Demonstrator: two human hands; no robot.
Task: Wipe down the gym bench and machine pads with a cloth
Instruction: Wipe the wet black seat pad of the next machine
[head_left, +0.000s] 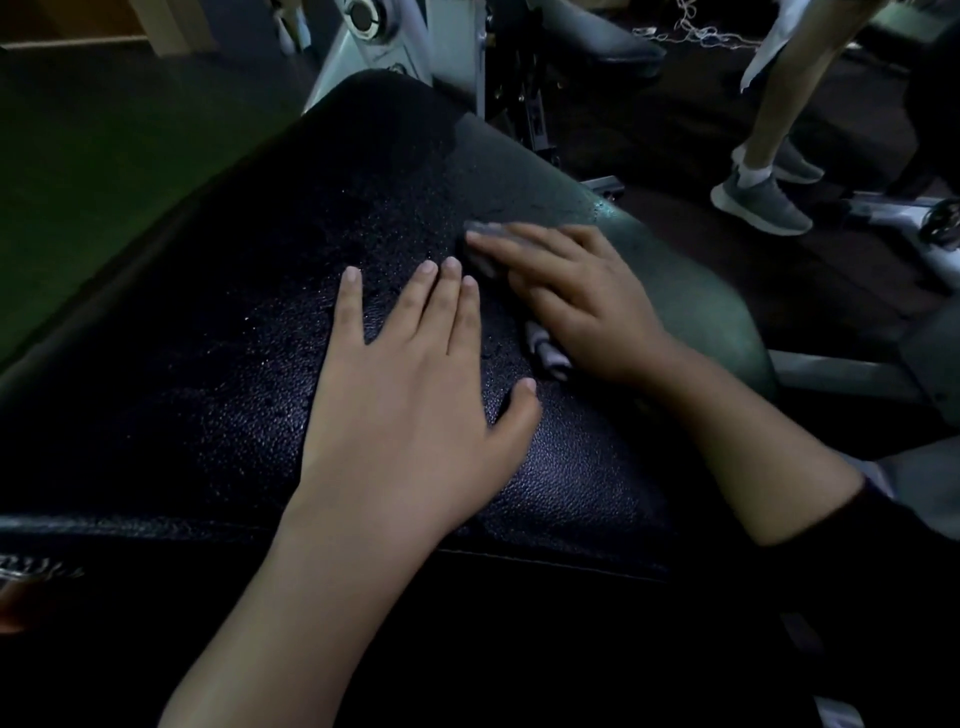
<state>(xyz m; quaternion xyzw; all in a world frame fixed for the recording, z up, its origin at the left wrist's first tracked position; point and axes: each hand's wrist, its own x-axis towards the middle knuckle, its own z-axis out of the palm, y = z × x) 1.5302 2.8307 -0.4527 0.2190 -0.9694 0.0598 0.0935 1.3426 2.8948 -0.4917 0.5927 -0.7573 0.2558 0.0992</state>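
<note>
A wide black textured bench pad (249, 332) fills the middle of the head view, speckled with small droplets. My left hand (410, 395) lies flat on it with fingers spread and straight. Just to its right, my right hand (576, 301) presses a grey cloth (545, 353) onto the pad with straight fingers. The cloth shows past the fingertips and beside the heel of the palm; the rest is hidden under the hand.
A white machine frame (363, 47) and another dark pad (597, 41) stand beyond the bench. A person's legs in grey shoes (758, 202) stand at the right on the dark floor. More white frame tubing (883, 213) lies at far right.
</note>
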